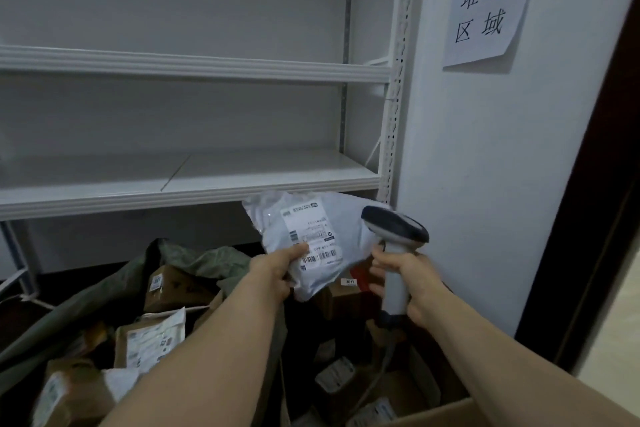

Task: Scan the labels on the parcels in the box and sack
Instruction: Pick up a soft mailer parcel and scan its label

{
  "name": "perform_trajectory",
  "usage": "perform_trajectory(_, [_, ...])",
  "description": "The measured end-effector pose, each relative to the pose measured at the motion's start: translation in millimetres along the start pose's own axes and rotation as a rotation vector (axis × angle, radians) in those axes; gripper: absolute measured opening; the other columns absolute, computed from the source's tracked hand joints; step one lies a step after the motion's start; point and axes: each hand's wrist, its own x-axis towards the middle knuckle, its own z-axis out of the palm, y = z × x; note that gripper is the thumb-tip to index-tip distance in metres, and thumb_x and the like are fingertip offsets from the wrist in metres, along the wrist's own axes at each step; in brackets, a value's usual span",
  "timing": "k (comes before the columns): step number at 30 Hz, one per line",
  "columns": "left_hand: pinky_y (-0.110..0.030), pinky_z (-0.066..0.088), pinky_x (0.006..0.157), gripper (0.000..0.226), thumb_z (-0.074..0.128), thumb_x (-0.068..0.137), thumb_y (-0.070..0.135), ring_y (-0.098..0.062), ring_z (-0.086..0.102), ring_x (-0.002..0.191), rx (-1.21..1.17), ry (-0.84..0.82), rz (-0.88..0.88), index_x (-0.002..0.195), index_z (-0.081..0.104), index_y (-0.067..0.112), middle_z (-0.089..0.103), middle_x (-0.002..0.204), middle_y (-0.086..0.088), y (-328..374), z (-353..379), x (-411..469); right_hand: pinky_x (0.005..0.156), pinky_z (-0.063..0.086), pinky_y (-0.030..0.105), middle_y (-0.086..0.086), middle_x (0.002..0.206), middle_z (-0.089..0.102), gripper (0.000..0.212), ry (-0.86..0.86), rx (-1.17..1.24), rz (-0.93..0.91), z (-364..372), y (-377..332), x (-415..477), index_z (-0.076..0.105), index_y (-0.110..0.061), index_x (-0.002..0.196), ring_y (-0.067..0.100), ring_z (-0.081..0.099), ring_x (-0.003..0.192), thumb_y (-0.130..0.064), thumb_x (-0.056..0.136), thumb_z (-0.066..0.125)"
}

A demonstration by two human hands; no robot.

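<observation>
Above the heap, in the head view, the left hand (277,269) pinches the near-left edge of a soft white parcel (346,218), label (311,236) facing up. The right hand (407,279) is wrapped round the handle of the scanner (394,229), whose head sits just right of the label. The thumb lies against the lower barcode and could cover it. Crinkled film and a close, oblique scanner could cause a misread. A slip would drop the parcel among the other parcels (156,343) in the green sack (207,262), left of the box (450,409).

Parcel storeroom: white metal shelving (194,69), labelled cardboard parcels (173,288) in a green sack (114,291) below it, paper sign (491,0) on wall to its right.
</observation>
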Motion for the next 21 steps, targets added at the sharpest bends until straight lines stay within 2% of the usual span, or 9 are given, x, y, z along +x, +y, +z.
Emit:
perform_trajectory(2, [-0.037,0.051,0.035,0.038,0.070,0.079,-0.006,-0.030,0.067,0.061,-0.057,0.049,0.061,0.115,0.059,-0.007,0.066,0.105,-0.023,5.7,-4.8,2.2,0.071,0.059,0.039,0.017,0.092,0.071,0.029,-0.052,-0.063,-0.007,-1.8,1.8,-7.5,0.062,-0.003,0.105,0.026,0.070,0.080,-0.010,0.079,0.074])
perform_trajectory(4, [-0.043,0.053,0.038,0.041,0.069,0.079,-0.008,-0.034,0.065,0.071,-0.106,0.073,0.109,0.119,0.058,-0.006,0.066,0.102,-0.023,11.0,-7.5,-2.3,0.057,0.056,0.031,0.014,0.072,0.068,0.023,-0.114,-0.141,-0.031,2.3,2.9,-15.7,0.063,0.000,0.101,0.020,0.064,0.057,-0.010,0.082,0.072])
perform_trajectory(7, [-0.044,0.056,0.046,0.039,0.068,0.081,-0.008,-0.031,0.063,0.067,-0.135,0.129,0.194,0.118,0.057,-0.004,0.066,0.097,-0.022,18.1,-12.7,-10.4,0.043,0.043,0.023,0.007,0.055,0.059,0.017,-0.173,-0.234,-0.035,13.1,2.5,-23.6,0.065,-0.002,0.097,0.014,0.049,0.041,-0.008,0.082,0.071])
perform_trajectory(10, [-0.043,0.056,0.054,0.036,0.068,0.082,-0.003,-0.027,0.062,0.064,-0.149,0.183,0.238,0.116,0.058,0.001,0.064,0.084,-0.014,24.9,-20.6,-17.2,0.042,0.038,0.022,0.005,0.052,0.055,0.012,-0.224,-0.316,-0.039,21.9,1.0,-27.4,0.065,-0.005,0.088,0.013,0.044,0.038,-0.008,0.080,0.072])
perform_trajectory(11, [-0.042,0.055,0.056,0.036,0.068,0.083,-0.002,-0.028,0.062,0.065,-0.156,0.191,0.252,0.117,0.058,0.002,0.065,0.085,-0.015,26.7,-23.4,-18.7,0.042,0.038,0.022,0.005,0.052,0.055,0.011,-0.243,-0.338,-0.046,25.0,0.1,-29.9,0.064,-0.006,0.084,0.012,0.043,0.037,-0.008,0.078,0.073])
perform_trajectory(13, [-0.044,0.053,0.062,0.036,0.066,0.085,0.001,-0.033,0.064,0.077,-0.183,0.226,0.271,0.120,0.057,0.003,0.066,0.102,-0.019,30.2,-28.3,-19.3,0.041,0.037,0.021,0.005,0.051,0.053,0.010,-0.262,-0.361,-0.052,30.9,-0.2,-33.5,0.064,-0.007,0.079,0.012,0.042,0.036,-0.006,0.078,0.073])
perform_trajectory(15, [-0.048,0.050,0.071,0.037,0.065,0.087,0.004,-0.037,0.063,0.096,-0.213,0.266,0.283,0.123,0.056,0.004,0.063,0.117,-0.021,33.3,-32.3,-19.8,0.041,0.036,0.020,0.005,0.049,0.051,0.010,-0.276,-0.377,-0.047,35.9,-0.5,-36.7,0.063,-0.008,0.077,0.011,0.041,0.035,-0.005,0.078,0.072])
perform_trajectory(18, [-0.051,0.050,0.080,0.036,0.064,0.089,0.008,-0.040,0.061,0.107,-0.242,0.295,0.291,0.124,0.056,0.005,0.061,0.122,-0.020,37.8,-37.4,-20.6,0.042,0.037,0.022,0.004,0.050,0.051,0.012,-0.325,-0.407,-0.047,41.3,-1.7,-41.7,0.060,-0.008,0.075,0.012,0.041,0.036,-0.006,0.080,0.070])
perform_trajectory(21, [-0.051,0.050,0.079,0.036,0.066,0.088,0.009,-0.039,0.061,0.107,-0.247,0.317,0.289,0.123,0.058,0.008,0.063,0.120,-0.017,40.1,-43.4,-19.7,0.042,0.036,0.022,0.006,0.050,0.049,0.013,-0.350,-0.429,-0.055,45.6,-3.6,-47.3,0.059,-0.007,0.074,0.013,0.039,0.037,-0.005,0.081,0.069])
